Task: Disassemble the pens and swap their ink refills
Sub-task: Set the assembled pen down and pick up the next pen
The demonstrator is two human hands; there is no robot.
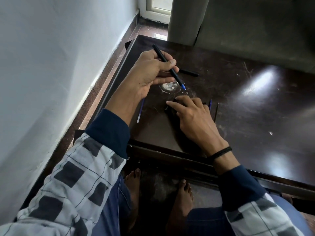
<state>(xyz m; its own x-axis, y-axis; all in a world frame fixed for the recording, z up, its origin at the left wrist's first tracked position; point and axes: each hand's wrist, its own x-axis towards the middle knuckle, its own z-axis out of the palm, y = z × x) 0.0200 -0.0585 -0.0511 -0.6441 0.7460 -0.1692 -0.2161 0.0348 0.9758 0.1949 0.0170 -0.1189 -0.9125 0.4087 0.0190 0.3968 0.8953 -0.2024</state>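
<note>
My left hand grips a black pen above the dark table, its blue tip pointing down to the right. My right hand lies on the table with its fingers on a small black pen part, mostly hidden under them. A loose blue refill lies under my left wrist. A second blue refill and a thin dark refill lie just right of my right hand. Another black pen piece rests behind my left hand.
A white wall runs along the left, close to the table's edge. A grey sofa stands behind the table. A pale round mark shows on the tabletop. My bare feet are on the floor below the front edge.
</note>
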